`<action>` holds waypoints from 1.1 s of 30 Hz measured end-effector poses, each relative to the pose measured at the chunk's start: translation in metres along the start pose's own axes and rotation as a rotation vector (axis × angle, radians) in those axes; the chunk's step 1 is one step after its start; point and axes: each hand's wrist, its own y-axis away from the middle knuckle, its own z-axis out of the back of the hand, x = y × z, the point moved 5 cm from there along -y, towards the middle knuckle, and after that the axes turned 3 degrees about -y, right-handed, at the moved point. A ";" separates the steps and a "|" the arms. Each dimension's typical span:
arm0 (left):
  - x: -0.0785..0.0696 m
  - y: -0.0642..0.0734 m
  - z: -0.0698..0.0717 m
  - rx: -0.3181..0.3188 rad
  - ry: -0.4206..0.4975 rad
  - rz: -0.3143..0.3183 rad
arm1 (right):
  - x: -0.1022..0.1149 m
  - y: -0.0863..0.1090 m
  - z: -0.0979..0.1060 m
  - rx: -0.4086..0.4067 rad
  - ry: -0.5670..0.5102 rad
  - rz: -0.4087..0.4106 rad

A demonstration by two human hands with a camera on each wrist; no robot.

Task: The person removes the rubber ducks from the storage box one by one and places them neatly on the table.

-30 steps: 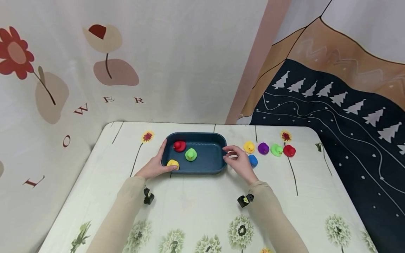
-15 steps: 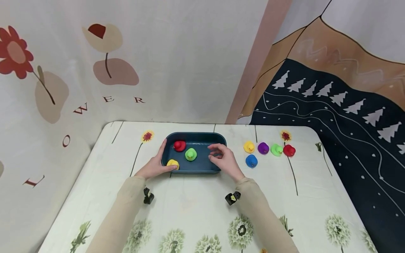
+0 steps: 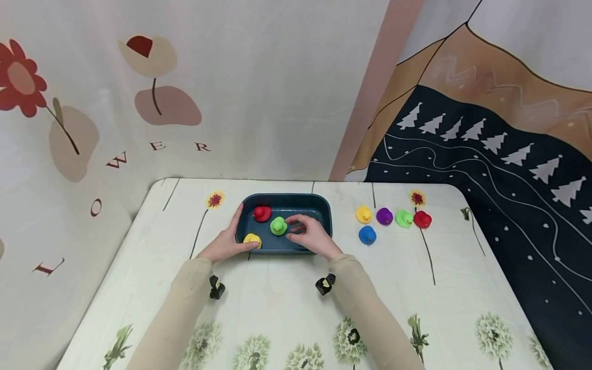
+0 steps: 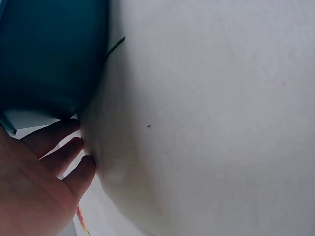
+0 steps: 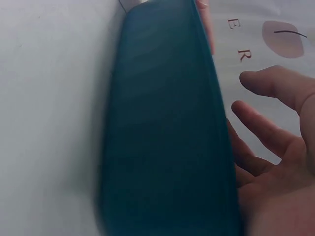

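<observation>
A dark blue rectangular tray (image 3: 305, 210) lies on the table with a red rubber duck (image 3: 262, 214), a green rubber duck (image 3: 278, 226) and a yellow rubber duck (image 3: 252, 239) inside. My left hand (image 3: 225, 243) holds the tray's left end, thumb over the front rim beside the yellow duck, fingers along the outer left side. My right hand (image 3: 311, 235) hovers over the tray just right of the green duck, thumb and fingers parted with nothing between them. The right wrist view shows the right hand (image 5: 280, 132) above the tray's front wall (image 5: 167, 128).
Right of the tray stand more rubber ducks: yellow (image 3: 363, 215), purple (image 3: 384, 216), green (image 3: 404, 219) and red (image 3: 422, 220) in a row, with a blue one (image 3: 367, 235) in front. The patterned tablecloth (image 3: 277, 293) stretches toward me. A curtain (image 3: 277, 103) hangs behind the table.
My right hand has moved left from the tray's right edge, over its inside, up to the green duck. The left hand and the ducks have stayed put.
</observation>
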 end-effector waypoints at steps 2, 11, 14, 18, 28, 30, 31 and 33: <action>0.001 0.000 0.000 0.002 0.004 0.003 | -0.001 -0.004 -0.003 -0.007 -0.004 -0.010; 0.000 0.001 -0.002 0.001 0.010 -0.002 | -0.010 -0.017 -0.016 -0.115 0.000 -0.067; 0.000 0.000 -0.002 -0.001 0.007 -0.007 | -0.013 -0.022 -0.019 -0.132 -0.009 -0.088; 0.000 -0.001 -0.003 0.000 0.012 -0.009 | -0.017 -0.027 -0.022 -0.122 -0.005 -0.129; 0.000 0.001 -0.002 0.001 0.002 0.012 | -0.019 -0.030 -0.026 -0.023 -0.015 -0.129; 0.000 0.001 -0.002 0.000 0.003 0.009 | -0.019 -0.031 -0.027 -0.001 -0.013 -0.132; 0.001 0.001 -0.002 0.000 0.004 0.008 | -0.019 -0.031 -0.028 0.011 -0.008 -0.133; 0.001 0.001 -0.002 0.000 0.006 0.005 | -0.019 -0.033 -0.029 0.035 0.006 -0.134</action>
